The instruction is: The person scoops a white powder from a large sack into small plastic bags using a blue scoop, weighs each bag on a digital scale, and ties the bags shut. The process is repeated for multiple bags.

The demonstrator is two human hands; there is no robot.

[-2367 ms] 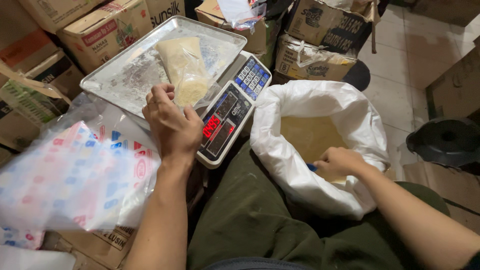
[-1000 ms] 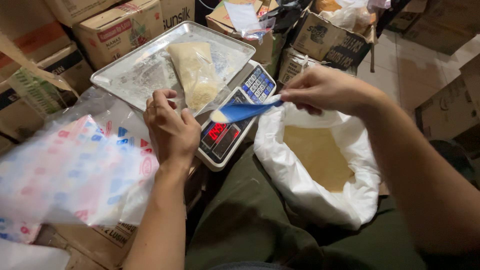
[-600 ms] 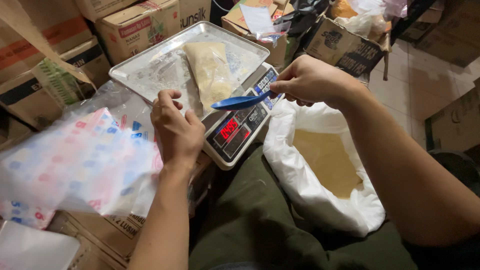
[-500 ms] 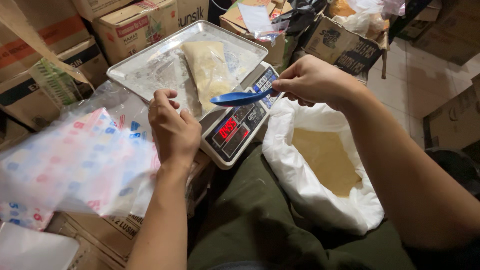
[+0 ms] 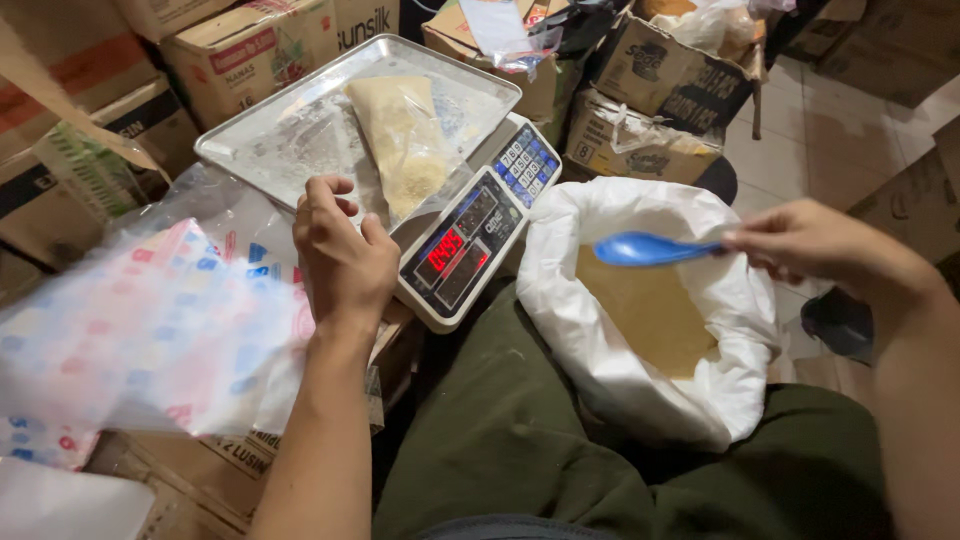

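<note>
My left hand (image 5: 340,255) pinches the open mouth of a clear plastic bag of yellowish powder (image 5: 405,140). That bag lies on the metal tray (image 5: 260,140) of a digital scale (image 5: 475,245) with a lit red display. My right hand (image 5: 815,245) holds a blue plastic spoon (image 5: 645,248) by its handle, level above a white sack (image 5: 620,330). The sack stands open beside my lap and holds the same tan powder (image 5: 650,310). The spoon's bowl points left, toward the scale.
A stack of patterned plastic bags (image 5: 130,330) lies at the left on cardboard. Cardboard boxes (image 5: 250,50) crowd the back and left. More boxes (image 5: 670,80) stand behind the sack. Tiled floor (image 5: 850,140) shows at the right.
My right hand has drawn the blue spoon back from over the scale tray to above the open white sack. My left hand stays on the bag's mouth.
</note>
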